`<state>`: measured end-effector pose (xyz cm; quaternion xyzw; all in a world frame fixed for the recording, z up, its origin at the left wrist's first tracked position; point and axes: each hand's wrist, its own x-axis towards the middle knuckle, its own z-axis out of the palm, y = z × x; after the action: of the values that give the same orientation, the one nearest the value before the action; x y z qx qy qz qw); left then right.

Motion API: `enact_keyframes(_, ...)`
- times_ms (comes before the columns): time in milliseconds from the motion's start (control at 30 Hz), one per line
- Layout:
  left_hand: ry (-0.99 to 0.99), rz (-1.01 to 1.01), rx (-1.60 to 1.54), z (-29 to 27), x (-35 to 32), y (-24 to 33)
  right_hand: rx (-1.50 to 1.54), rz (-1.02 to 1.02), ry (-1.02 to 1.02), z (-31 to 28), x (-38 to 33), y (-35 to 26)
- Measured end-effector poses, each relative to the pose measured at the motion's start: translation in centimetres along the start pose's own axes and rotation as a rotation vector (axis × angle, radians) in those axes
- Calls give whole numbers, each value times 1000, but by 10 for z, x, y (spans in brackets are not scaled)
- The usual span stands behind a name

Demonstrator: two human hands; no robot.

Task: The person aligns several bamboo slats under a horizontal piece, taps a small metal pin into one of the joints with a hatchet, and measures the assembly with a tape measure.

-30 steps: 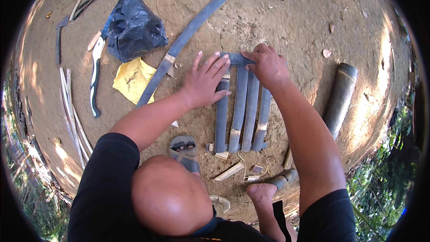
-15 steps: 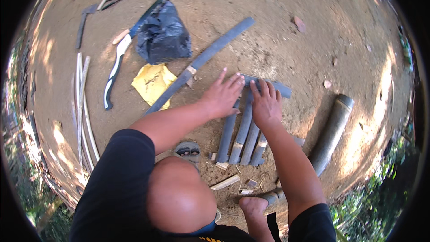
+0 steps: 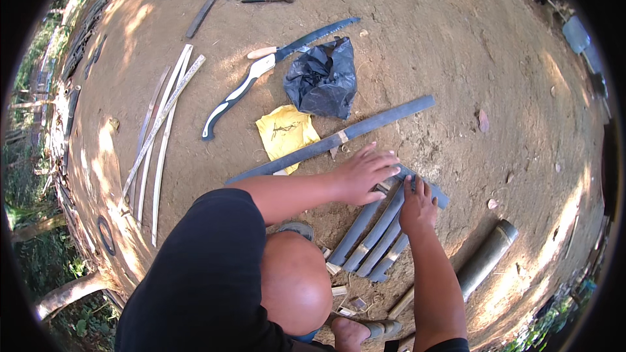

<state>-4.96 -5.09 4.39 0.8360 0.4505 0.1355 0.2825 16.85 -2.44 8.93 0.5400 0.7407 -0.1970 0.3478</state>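
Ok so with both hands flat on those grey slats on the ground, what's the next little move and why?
Probably nudge the slats together with the right hand while the left hand pins the top ends. They lie side by side but fan apart a little toward the near ends, and a cross piece lies over their far ends.

Grey split bamboo slats (image 3: 375,241) lie side by side under both hands, long grey bamboo strip (image 3: 332,140) behind, round bamboo tube (image 3: 486,257) right.

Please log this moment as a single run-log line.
left hand: flat on slats | right hand: pressing slats | long slat: beside | ground: dirt
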Motion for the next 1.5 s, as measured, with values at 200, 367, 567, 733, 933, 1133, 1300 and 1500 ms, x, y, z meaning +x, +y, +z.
enact_keyframes(200,919,-452,205,-76,0,-45,-27,8,-27,-6,-5,3)
enact_keyframes(367,198,-710,22,-68,20,-74,-34,4,-32,-8,-5,1)
enact_keyframes(567,-104,-485,178,-61,34,-53,-17,9,-39,-7,-6,0)
enact_keyframes(733,-150,-551,113,-60,28,-41,-19,3,-28,-1,-6,2)
enact_keyframes(933,431,-458,-358,-55,-2,-75,-14,-2,-26,3,0,6)
enact_keyframes(1133,391,-604,-6,-82,-16,-117,81,0,6,1,-2,6)
enact_keyframes(1300,170,-738,349,-98,-12,-104,23,8,32,11,-2,7)
enact_keyframes(1500,294,-842,294,-103,-27,-109,45,33,12,8,-2,3)
